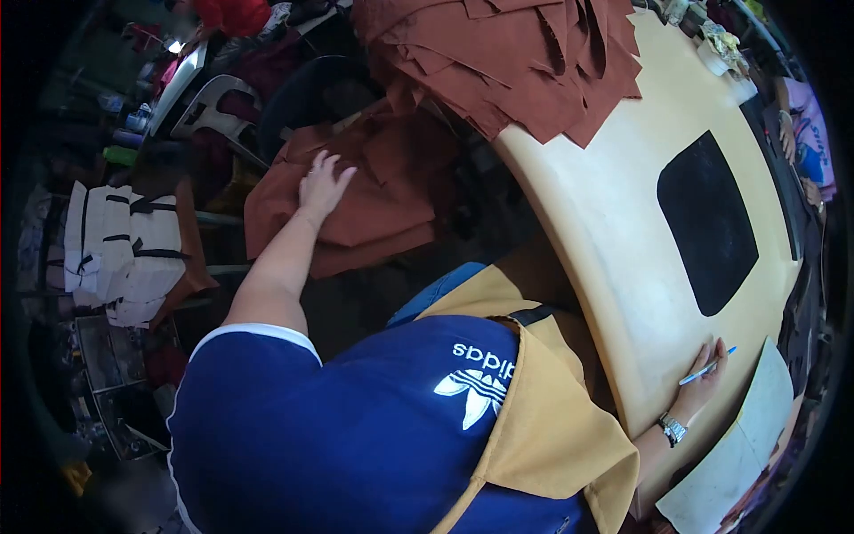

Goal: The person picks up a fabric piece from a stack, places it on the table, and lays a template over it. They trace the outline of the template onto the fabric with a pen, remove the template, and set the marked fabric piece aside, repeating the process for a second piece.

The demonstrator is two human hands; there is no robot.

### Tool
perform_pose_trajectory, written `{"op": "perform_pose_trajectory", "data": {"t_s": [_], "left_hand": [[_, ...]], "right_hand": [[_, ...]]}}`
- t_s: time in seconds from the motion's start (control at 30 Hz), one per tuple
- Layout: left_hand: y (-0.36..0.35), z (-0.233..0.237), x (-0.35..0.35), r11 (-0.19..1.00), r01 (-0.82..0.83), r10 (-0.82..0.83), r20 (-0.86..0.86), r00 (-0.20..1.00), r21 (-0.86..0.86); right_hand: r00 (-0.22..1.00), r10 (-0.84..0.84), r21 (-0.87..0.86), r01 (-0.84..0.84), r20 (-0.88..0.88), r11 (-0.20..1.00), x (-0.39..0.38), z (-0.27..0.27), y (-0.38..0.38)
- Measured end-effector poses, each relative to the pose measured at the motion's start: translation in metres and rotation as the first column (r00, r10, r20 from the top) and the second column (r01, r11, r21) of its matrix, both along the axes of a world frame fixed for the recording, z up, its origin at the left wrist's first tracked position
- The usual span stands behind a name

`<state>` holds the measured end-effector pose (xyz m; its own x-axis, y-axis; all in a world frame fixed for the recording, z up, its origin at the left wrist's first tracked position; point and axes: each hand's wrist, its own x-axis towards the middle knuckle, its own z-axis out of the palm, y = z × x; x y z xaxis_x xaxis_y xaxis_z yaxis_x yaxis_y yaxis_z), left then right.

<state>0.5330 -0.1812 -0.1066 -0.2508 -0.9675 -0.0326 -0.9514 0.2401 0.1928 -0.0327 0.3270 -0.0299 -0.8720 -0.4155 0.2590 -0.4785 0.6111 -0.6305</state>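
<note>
My left hand reaches out to the left, its fingers spread over a pile of reddish-brown fabric or leather sheets beside the table. My right hand, a metal watch on its wrist, rests on the cream tabletop. A blue-and-white pen is held in its fingers. Ahead of that hand lies a flat black panel with cut corners. Many overlapping reddish-brown cut pieces are heaped at the table's far end.
A pale sheet lies along the table's right edge. White bundles with black straps stand at the far left. A person in lilac is across the table, and another in red is at the top left. Small containers stand at the far corner.
</note>
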Motion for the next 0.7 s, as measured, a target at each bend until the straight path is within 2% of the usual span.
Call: {"op": "perform_pose_trajectory", "data": {"t_s": [0.07,0.17,0.27,0.37,0.47,0.5,0.53,0.57,0.67,0.7], "left_hand": [[-0.002,0.001,-0.045,0.986,-0.135,0.147,-0.134,0.980,0.098],[-0.052,-0.082,-0.045,0.993,0.015,0.021,-0.292,0.956,0.121],[-0.058,-0.056,-0.068,0.919,0.082,-0.068,-0.049,0.996,0.386],[-0.086,-0.050,-0.072,0.768,0.217,-0.172,-0.132,0.976,0.602],[-0.117,-0.018,-0.074,0.867,0.127,-0.077,-0.122,0.989,0.481],[-0.118,-0.010,-0.073,0.935,0.157,-0.033,-0.362,0.931,0.318],[-0.119,-0.005,-0.071,0.980,0.137,-0.029,-0.583,0.812,0.142],[-0.133,-0.023,-0.061,0.994,-0.025,-0.025,-0.449,0.893,-0.107],[-0.085,-0.020,-0.068,0.989,0.002,-0.073,-0.489,0.869,-0.145],[-0.058,-0.022,-0.068,0.983,0.098,-0.141,-0.294,0.945,-0.157]], "right_hand": [[1.000,-0.005,-0.030,0.005,0.023,1.000,-0.002,-0.003,0.001],[1.000,-0.001,-0.016,0.001,-0.009,1.000,-0.004,-0.006,0.003],[0.999,-0.003,-0.004,0.002,-0.033,1.000,-0.003,-0.004,0.003],[0.999,-0.015,0.015,0.016,-0.046,1.000,0.000,-0.001,0.000],[0.998,-0.030,0.043,0.032,-0.049,0.999,0.000,-0.001,0.002],[0.998,-0.030,0.055,0.033,-0.047,0.998,-0.001,-0.001,0.002],[0.999,-0.025,0.053,0.027,-0.045,0.998,-0.002,-0.001,0.003],[0.999,-0.021,0.049,0.023,-0.043,0.999,-0.003,-0.002,0.003],[0.997,-0.019,0.078,0.025,-0.070,0.997,0.002,0.004,-0.002],[0.996,-0.021,0.097,0.029,-0.083,0.995,0.005,0.007,-0.003]]}}
